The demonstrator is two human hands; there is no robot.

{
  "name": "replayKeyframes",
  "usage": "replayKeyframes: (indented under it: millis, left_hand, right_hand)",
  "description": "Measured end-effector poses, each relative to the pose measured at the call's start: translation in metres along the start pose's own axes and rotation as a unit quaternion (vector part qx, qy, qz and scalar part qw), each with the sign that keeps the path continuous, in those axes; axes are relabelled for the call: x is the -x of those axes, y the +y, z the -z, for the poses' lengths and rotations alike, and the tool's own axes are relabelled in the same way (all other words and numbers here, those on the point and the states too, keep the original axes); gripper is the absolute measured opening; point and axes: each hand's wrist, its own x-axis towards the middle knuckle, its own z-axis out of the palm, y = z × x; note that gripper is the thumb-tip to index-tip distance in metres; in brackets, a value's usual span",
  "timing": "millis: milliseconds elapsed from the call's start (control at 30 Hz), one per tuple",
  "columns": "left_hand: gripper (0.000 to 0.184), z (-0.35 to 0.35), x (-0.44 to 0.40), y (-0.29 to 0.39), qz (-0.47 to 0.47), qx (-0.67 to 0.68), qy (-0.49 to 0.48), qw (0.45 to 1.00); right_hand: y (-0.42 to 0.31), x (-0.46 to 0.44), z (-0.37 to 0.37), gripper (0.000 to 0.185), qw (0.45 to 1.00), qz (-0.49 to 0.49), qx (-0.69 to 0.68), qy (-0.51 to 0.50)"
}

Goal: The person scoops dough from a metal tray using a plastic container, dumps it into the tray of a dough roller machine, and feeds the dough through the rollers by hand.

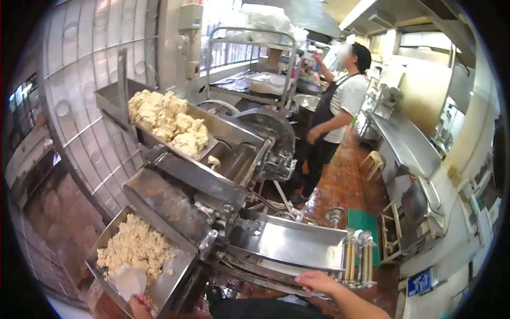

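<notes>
At the lower left, my left hand (140,305) is closed on a white scraper (131,282), possibly a scoop. Its blade rests against crumbly pale dough (135,244) in a metal tray (178,276). My right hand (317,281) hovers near the front edge of a machine's shiny metal chute (289,243), fingers loosely stretched and nothing visible in them. Above the tray, the machine's hopper (220,178) holds a large lumpy dough mass (170,122) beside a metal roller. A small dough piece (213,161) lies apart near the roller.
A person (337,101) in a dark apron stands behind the machine with one hand raised. A wheeled rack (249,40) is at the back. Brass-coloured rollers (350,258) stand at the chute's right end. A green board (364,228) and a stool (373,162) are on the wet tiled floor.
</notes>
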Motion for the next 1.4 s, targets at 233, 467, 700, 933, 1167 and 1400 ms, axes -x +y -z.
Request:
replayKeyframes:
  millis: [233, 467, 700, 933, 1167, 1400]
  left_hand:
    - [0.023, -0.032, 0.031, -0.006, -0.044, -0.182, 0.14, 0.972]
    - [0.097, -0.079, 0.056, 0.053, -0.176, 0.005, 0.091, 0.98]
    - [0.065, -0.095, 0.026, 0.057, -0.189, -0.061, 0.027, 0.98]
    - [0.038, -0.042, 0.051, -0.112, 0.062, -0.638, -0.064, 0.765]
    - [0.041, -0.026, 0.046, -0.135, 0.101, -0.767, -0.084, 0.627]
    - [0.047, -0.048, 0.042, -0.066, -0.014, -0.521, 0.07, 0.851]
  right_hand:
    - [0.097, -0.046, 0.011, 0.034, 0.975, -0.132, 0.18, -0.011]
    - [0.126, -0.049, 0.051, 0.035, 0.957, -0.29, 0.021, -0.027]
    - [0.212, -0.08, 0.06, 0.039, 0.975, -0.149, 0.165, 0.029]
    - [0.168, -0.066, 0.011, 0.033, 0.99, -0.123, 0.004, 0.062]
    - [0.006, -0.06, 0.03, 0.018, 0.977, 0.041, -0.074, 0.196]
    - [-0.179, -0.085, 0.029, 0.02, 0.923, 0.34, -0.082, 0.159]
